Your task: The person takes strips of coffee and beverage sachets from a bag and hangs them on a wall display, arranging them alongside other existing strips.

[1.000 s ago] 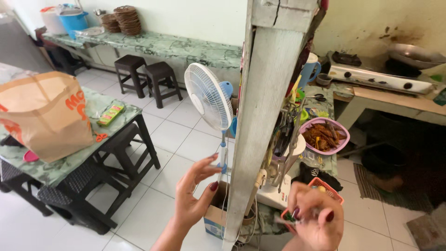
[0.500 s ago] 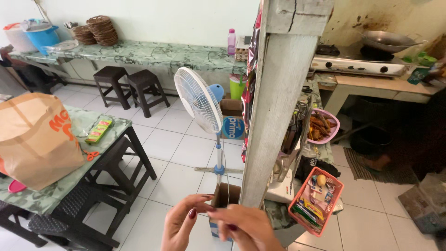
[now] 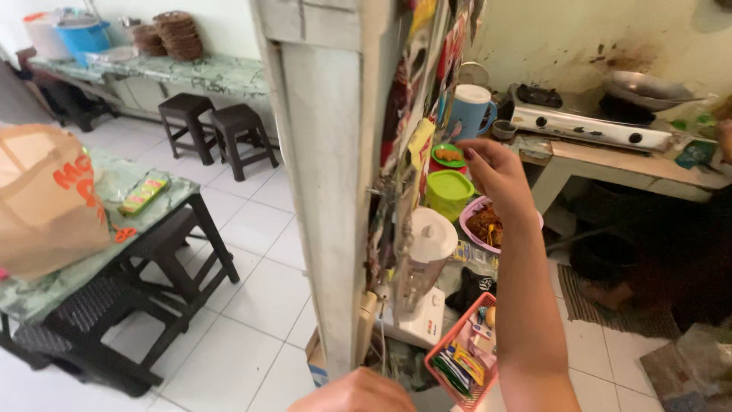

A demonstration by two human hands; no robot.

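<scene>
The left hand (image 3: 358,391) shows only as knuckles at the bottom edge, beside the chipped white post (image 3: 328,175); whether it grips anything cannot be told. The right hand (image 3: 497,169) is raised, fingers loosely curled and holding nothing, just beside the glossy sachet strips (image 3: 415,156) hanging on the post. Below it sit a round green lidded tub (image 3: 448,191), a pink bowl (image 3: 488,225) partly hidden by the forearm, and a red mesh basket (image 3: 461,358) of small packets.
</scene>
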